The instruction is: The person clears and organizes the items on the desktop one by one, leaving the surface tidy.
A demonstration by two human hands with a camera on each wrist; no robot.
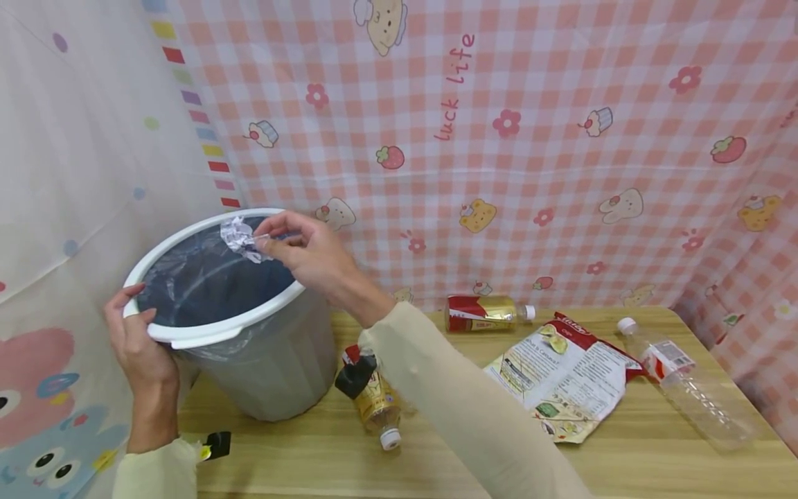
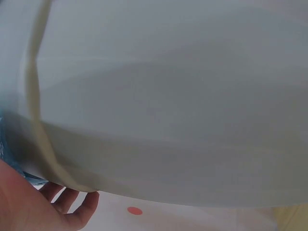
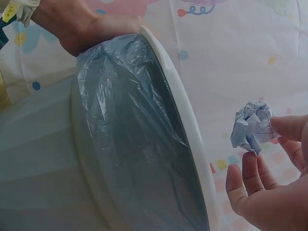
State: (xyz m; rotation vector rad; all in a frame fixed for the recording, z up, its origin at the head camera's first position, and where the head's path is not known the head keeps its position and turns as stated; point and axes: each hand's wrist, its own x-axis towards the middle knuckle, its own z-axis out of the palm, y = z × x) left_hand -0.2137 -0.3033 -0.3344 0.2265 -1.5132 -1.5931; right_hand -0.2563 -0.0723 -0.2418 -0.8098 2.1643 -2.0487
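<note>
A grey trash bin (image 1: 274, 374) with a white rim and a thin plastic liner (image 3: 130, 96) stands at the left of the table in the head view. My left hand (image 1: 140, 343) holds its rim on the near left side; the left wrist view shows those fingers (image 2: 86, 209) against the bin's outer wall. Over the bin's mouth, my right hand (image 1: 318, 260) pinches a crumpled sheet of paper (image 1: 240, 237) between thumb and fingertips. Blue grid lines show on this paper ball (image 3: 251, 126) in the right wrist view, above the rim and apart from it.
A gold-labelled bottle (image 1: 377, 405) lies beside the bin, partly hidden by the right sleeve. Further right lie a red and gold bottle (image 1: 480, 313), a chips bag (image 1: 567, 374) and a clear plastic bottle (image 1: 692, 388). Patterned cloth (image 1: 536, 166) hangs behind the wooden table.
</note>
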